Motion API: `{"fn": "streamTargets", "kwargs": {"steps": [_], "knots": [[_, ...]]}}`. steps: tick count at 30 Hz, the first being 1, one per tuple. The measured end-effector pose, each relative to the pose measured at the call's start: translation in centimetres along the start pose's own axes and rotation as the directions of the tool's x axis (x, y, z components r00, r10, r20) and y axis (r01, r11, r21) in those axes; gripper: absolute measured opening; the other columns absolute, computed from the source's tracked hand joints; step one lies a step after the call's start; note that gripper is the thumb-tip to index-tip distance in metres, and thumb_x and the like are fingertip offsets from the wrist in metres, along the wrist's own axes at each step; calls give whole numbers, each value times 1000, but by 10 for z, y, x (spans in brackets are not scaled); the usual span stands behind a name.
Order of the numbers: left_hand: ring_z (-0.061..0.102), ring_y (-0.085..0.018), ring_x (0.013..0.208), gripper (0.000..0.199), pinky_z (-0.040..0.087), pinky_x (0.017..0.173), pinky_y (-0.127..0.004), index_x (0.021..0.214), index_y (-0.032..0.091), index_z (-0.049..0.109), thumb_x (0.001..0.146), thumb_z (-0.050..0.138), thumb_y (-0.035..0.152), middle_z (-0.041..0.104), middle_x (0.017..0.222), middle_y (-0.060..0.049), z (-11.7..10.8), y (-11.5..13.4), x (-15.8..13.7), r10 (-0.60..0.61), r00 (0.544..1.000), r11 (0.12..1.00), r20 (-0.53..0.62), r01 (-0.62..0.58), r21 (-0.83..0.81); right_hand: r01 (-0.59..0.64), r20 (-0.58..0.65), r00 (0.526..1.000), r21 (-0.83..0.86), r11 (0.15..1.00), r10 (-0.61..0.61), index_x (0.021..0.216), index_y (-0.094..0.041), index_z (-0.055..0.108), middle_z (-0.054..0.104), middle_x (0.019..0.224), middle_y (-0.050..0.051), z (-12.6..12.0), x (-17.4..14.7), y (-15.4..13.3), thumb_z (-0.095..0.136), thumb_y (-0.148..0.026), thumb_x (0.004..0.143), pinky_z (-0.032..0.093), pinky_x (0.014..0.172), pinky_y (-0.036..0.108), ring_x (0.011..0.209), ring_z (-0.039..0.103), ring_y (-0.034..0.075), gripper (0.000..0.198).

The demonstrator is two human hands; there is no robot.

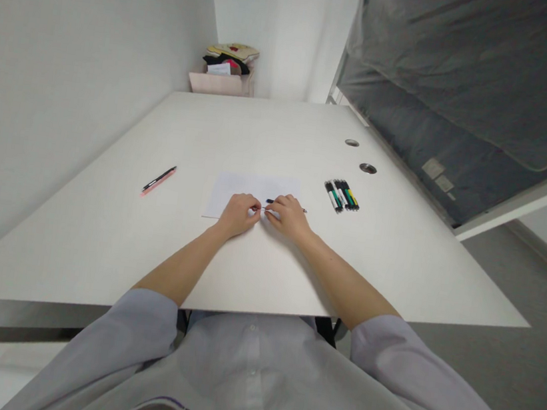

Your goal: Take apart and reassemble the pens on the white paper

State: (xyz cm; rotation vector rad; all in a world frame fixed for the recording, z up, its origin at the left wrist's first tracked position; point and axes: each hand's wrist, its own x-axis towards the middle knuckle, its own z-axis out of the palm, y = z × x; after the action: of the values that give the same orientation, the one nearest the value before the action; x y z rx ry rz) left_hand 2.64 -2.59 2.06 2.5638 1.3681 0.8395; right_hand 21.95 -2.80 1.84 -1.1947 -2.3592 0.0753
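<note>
Over a white sheet of paper my left hand and my right hand meet, fingertips almost touching. Each is closed in a pinch. Between the fingertips shows a small thin piece, like part of a pen, mostly hidden by the fingers. My left thumb and forefinger close on a dark reddish end of it. My right fingers pinch the other side. A dark pen-like piece lies on the paper just behind my right hand, partly covered by it.
Several pens with white, green, black and yellow parts lie in a row to the right. A black pen and a pink one lie at left. A box of cloths stands at the far edge. Two round cable holes and a dark partition are at right.
</note>
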Motion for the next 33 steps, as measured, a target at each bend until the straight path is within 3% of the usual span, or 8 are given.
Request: {"fn": "streamTargets", "kwargs": {"steps": [5,12,17,24,33], "knots": [[65,-20,85,11,46,90,-37,89,18,66,83,57,20,72,87,-5,2,-2,1,-41,999,998,13,41,-39,-25,39,999,-31,999,26,99,-17,76,65,96,12,-4,0,-1,54,-26,93,37,83,38,94,51,26,25],[66,-22,88,15,49,88,-38,95,18,68,83,60,22,73,90,-6,-3,-12,1,-230,970,973,76,228,29,-144,116,981,-110,983,157,96,-16,76,66,100,13,-12,-3,-4,56,-24,90,39,85,38,98,52,28,23],[65,-23,92,21,49,91,-38,100,20,72,86,57,22,73,94,-6,-2,-14,2,-227,962,972,150,216,87,-170,173,966,-132,977,192,96,-17,77,66,102,13,-12,-3,-6,56,-25,91,40,85,38,101,52,28,23],[63,-23,98,25,49,92,-38,98,22,75,87,53,17,71,102,-7,3,-13,4,-236,958,970,165,220,106,-194,197,956,-130,972,217,98,-17,77,67,103,13,-12,-2,-7,56,-27,91,40,85,38,102,52,28,25],[63,-23,100,30,48,95,-40,111,20,71,85,54,21,71,103,-7,2,-12,2,-242,958,968,151,228,103,-212,209,950,-117,970,233,98,-18,78,67,104,13,-13,-1,-8,56,-26,91,41,87,38,102,53,28,25]]}}
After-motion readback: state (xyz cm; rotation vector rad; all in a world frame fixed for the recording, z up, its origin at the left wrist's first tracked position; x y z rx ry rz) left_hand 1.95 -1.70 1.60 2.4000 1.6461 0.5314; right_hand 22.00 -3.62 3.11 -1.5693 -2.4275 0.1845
